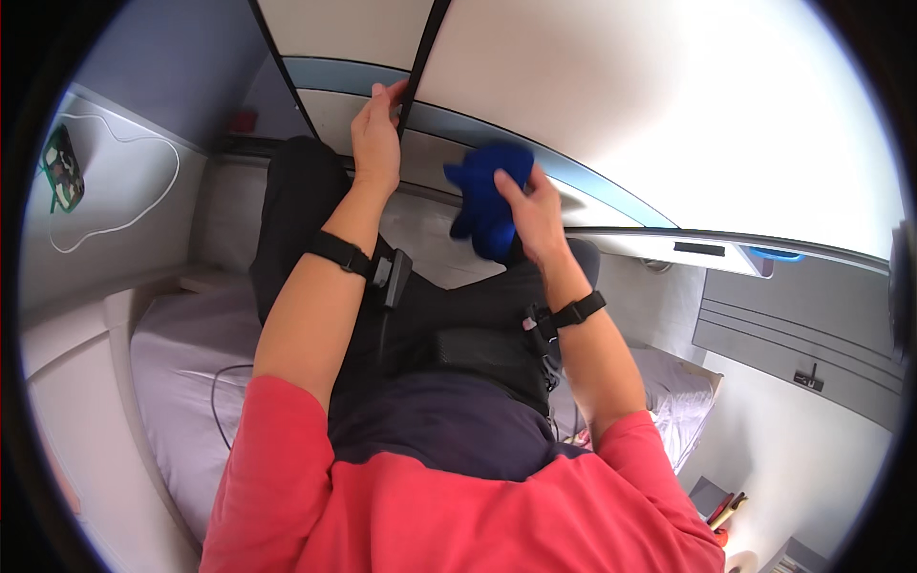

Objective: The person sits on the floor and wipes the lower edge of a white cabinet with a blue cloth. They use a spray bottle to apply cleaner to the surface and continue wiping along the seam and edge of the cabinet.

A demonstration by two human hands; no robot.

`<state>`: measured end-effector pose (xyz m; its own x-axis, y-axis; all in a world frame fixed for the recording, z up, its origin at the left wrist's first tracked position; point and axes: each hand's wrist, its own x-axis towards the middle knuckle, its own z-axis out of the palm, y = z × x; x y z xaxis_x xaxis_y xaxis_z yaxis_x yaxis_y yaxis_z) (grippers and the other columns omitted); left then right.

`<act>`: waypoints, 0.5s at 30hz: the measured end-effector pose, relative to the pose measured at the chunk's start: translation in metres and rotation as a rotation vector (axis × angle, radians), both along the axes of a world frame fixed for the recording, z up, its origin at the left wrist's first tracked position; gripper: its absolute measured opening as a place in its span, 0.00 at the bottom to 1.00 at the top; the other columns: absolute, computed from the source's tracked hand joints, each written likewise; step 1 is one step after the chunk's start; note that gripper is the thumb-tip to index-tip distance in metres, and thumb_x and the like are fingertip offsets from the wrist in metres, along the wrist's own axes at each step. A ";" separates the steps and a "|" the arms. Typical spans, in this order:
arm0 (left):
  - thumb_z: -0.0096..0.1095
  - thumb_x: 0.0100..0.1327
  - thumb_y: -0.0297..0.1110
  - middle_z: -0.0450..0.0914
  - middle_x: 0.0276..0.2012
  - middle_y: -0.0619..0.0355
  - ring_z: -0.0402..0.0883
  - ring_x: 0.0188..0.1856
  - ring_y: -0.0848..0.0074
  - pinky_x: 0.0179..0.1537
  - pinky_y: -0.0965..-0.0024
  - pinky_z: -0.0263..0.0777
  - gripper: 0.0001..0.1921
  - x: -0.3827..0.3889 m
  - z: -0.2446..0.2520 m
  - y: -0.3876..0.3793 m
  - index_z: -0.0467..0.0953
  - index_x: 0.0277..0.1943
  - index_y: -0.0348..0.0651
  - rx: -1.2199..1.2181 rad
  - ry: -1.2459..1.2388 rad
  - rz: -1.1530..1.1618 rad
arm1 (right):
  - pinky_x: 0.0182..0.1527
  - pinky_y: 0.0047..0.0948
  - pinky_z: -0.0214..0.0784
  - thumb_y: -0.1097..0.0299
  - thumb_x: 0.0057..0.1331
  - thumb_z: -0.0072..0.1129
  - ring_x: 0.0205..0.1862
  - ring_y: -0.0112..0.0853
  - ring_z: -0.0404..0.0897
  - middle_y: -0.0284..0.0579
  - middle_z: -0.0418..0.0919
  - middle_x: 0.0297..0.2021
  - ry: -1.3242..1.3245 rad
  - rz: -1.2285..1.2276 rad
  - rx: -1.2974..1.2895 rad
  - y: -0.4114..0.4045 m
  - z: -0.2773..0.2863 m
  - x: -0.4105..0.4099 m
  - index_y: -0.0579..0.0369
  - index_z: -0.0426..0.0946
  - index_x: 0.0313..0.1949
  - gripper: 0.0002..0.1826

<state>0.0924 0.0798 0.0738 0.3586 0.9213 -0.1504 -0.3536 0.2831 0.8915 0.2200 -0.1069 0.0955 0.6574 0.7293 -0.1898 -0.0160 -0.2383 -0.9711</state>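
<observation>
In my right hand (534, 208) is a crumpled blue cloth (494, 197), pinched between thumb and fingers in front of the white cabinet door with a light blue stripe (559, 168). My left hand (377, 140) is raised at the dark edge of this door, its fingertips reaching into the gap beside a narrower cream panel (337, 118). Whether those fingers grip the edge cannot be told. Both wrists carry black straps with small devices. The cloth is slightly blurred and hangs above my knees.
On the left ledge lie a camouflage-patterned pouch (64, 168) and a white cable (175, 168). A bed with a grey sheet (179, 344) is beneath me. To the right are a grey panel with a black latch (808, 379), a blue item (777, 253) on a shelf, and books lower down.
</observation>
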 end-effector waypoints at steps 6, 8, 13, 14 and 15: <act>0.43 0.86 0.47 0.82 0.60 0.52 0.79 0.61 0.73 0.65 0.70 0.69 0.27 -0.007 -0.004 0.001 0.79 0.65 0.31 -0.147 -0.041 -0.040 | 0.38 0.47 0.76 0.63 0.63 0.73 0.37 0.56 0.81 0.57 0.80 0.33 -0.885 0.019 0.089 0.088 0.036 -0.045 0.59 0.76 0.36 0.15; 0.42 0.86 0.46 0.80 0.62 0.51 0.78 0.62 0.72 0.64 0.69 0.71 0.27 -0.005 -0.010 0.005 0.78 0.66 0.29 -0.056 0.034 -0.077 | 0.36 0.49 0.74 0.62 0.61 0.75 0.34 0.56 0.80 0.55 0.78 0.30 -0.988 0.059 0.134 0.097 0.001 -0.041 0.59 0.75 0.33 0.16; 0.42 0.86 0.47 0.80 0.62 0.52 0.79 0.61 0.72 0.64 0.71 0.70 0.27 -0.003 -0.009 0.006 0.76 0.68 0.31 -0.012 -0.006 -0.047 | 0.33 0.47 0.72 0.63 0.61 0.76 0.31 0.56 0.79 0.56 0.76 0.28 -0.982 0.010 0.090 0.070 -0.012 -0.023 0.58 0.73 0.30 0.18; 0.41 0.86 0.47 0.80 0.63 0.53 0.79 0.61 0.72 0.64 0.71 0.70 0.27 -0.003 -0.011 0.004 0.76 0.68 0.32 -0.004 -0.006 -0.053 | 0.35 0.49 0.75 0.63 0.63 0.73 0.32 0.55 0.81 0.52 0.79 0.29 -0.966 -0.013 0.011 0.056 -0.010 -0.013 0.56 0.74 0.31 0.16; 0.41 0.86 0.47 0.79 0.65 0.52 0.76 0.65 0.70 0.67 0.67 0.67 0.27 -0.006 -0.021 0.008 0.75 0.69 0.32 0.009 0.010 -0.070 | 0.35 0.49 0.75 0.64 0.63 0.73 0.32 0.57 0.81 0.54 0.80 0.30 -0.926 -0.052 0.005 0.043 -0.012 -0.002 0.56 0.74 0.32 0.14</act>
